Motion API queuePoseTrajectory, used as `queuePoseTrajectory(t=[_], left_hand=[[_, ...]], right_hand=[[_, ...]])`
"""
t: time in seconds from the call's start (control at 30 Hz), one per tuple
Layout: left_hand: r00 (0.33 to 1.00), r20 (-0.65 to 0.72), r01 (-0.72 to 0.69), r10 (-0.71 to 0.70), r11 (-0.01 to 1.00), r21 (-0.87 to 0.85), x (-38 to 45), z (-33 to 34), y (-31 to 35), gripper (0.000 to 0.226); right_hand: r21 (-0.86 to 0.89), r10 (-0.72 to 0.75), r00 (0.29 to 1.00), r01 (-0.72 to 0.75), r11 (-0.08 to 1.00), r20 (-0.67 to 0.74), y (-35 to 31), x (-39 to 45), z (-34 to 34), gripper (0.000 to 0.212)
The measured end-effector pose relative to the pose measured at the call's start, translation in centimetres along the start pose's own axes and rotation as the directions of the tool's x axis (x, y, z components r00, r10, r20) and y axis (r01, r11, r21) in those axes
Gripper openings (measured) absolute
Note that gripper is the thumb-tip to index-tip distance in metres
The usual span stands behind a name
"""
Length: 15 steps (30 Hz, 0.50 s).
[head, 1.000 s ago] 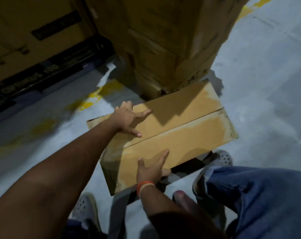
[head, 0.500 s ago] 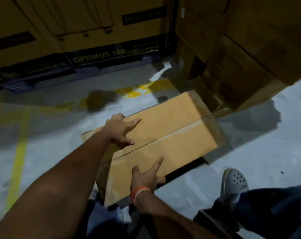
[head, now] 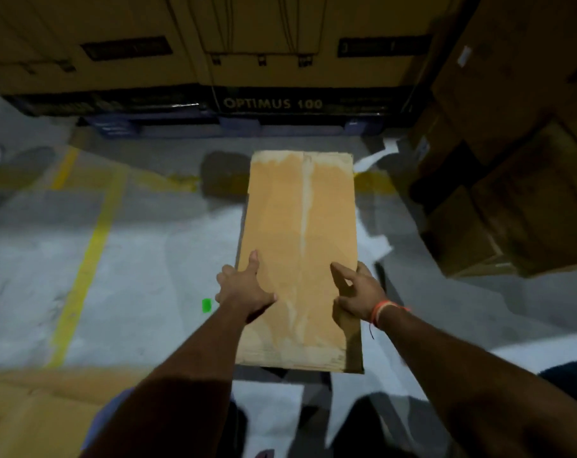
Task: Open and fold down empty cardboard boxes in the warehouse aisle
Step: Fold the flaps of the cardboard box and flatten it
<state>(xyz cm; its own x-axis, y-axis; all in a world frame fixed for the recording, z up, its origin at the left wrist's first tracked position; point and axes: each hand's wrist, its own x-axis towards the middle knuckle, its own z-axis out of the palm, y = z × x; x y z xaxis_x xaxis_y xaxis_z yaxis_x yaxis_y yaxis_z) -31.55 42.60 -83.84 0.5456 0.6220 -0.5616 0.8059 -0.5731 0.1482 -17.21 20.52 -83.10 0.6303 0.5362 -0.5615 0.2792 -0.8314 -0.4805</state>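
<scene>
A long, closed tan cardboard box (head: 300, 226) with a pale tape seam down its top points away from me, in the middle of the view. My left hand (head: 244, 289) grips its left edge near my end, thumb on top and fingers down the side. My right hand (head: 359, 292), with an orange wristband, grips the right edge opposite, fingers spread over the top face. The underside of the box is hidden.
Stacked brown cartons (head: 512, 193) rise at the right. Large cartons on a dark base printed OPTIMUS 100 (head: 273, 104) stand at the back. Yellow lines (head: 88, 259) cross the grey floor at the left. Flat cardboard (head: 32, 408) lies at the lower left.
The box has turned from lying crosswise to pointing straight away from me. My hands have shifted from its top face to its left and right edges, and my view has swung left.
</scene>
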Motion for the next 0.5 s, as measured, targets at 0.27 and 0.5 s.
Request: queuePoseTrajectory(t=[0.27,0.5], left_hand=[[0.982,0.082,-0.160,0.172,0.978,-0.134,-2.0,2.4,1.1,0.111],[0.959,0.199,-0.181,0.202,0.976,-0.117,-7.0,0.0,3.3,0.101]], right_hand=[[0.124,0.010,0.990,0.008,0.992,-0.142,3.7,0.6,-3.2,0.085],[-0.043,0.181,0.972,-0.177,0.983,0.147,4.5,-6.3,-3.1,0.088]])
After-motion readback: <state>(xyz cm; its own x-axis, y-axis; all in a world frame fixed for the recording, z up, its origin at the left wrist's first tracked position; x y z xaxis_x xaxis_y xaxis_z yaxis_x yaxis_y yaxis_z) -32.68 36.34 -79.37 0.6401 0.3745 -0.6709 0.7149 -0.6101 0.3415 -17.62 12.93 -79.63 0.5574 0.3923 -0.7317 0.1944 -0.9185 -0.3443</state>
